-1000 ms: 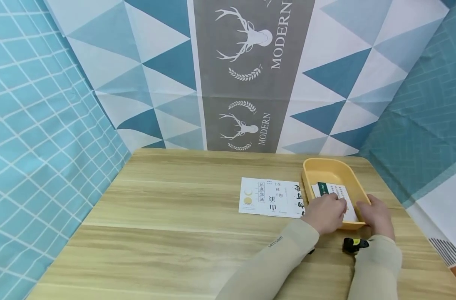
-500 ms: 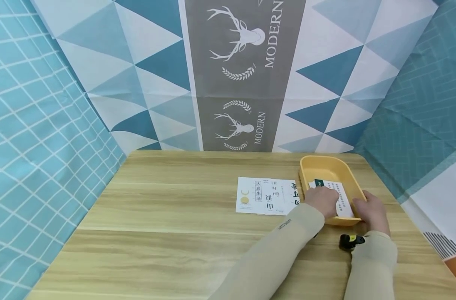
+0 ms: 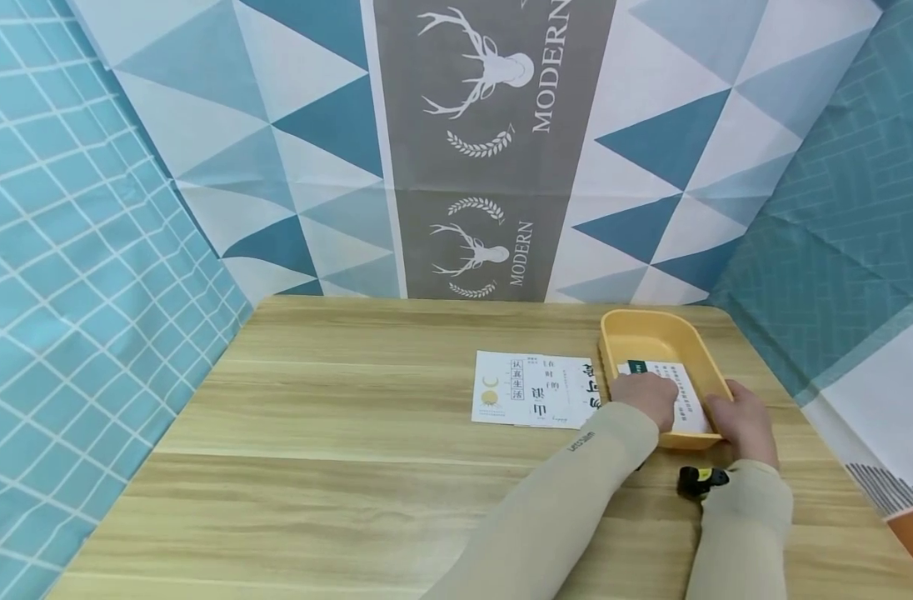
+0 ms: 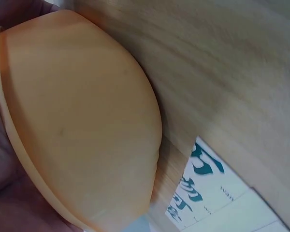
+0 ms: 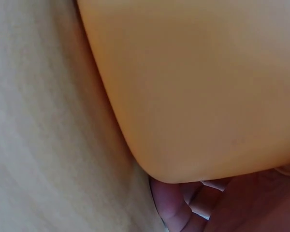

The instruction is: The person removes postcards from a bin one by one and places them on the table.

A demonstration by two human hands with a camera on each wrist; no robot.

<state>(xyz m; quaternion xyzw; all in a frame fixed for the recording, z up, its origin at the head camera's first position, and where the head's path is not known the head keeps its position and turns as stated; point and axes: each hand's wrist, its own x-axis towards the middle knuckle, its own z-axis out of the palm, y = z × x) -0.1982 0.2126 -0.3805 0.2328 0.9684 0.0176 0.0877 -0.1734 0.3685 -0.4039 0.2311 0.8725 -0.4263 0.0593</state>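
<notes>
The yellow-orange tray (image 3: 646, 343) stands at about 2 o'clock on the wood-grain tabletop (image 3: 336, 417), long side running away from the person. Printed white cards (image 3: 685, 393) lie in its near half, with a dark green patch showing at their 11 o'clock. The left hand (image 3: 646, 398) reaches over the tray's rim at 8 o'clock and covers part of the cards; its fingers are largely hidden, so I cannot tell whether they pinch one. The right hand (image 3: 749, 423) grips the tray's corner at 4 o'clock — from the right wrist, its fingers show curled beneath the outer wall. Just beside the tray, at 9 o'clock, a row of overlapping printed sheets (image 3: 531, 389) lies flat; the left wrist view shows bare wood between their corner and the tray's wall. At the tray's 5 o'clock, a black device (image 3: 701, 482) with a yellow patch sits by the right wrist. Beige sleeves (image 3: 546, 525) cover both arms. At 12 o'clock, beyond the tabletop, hangs a patterned backdrop (image 3: 494, 158) — triangles flanking a grey strip with deer heads and "MODERN".
</notes>
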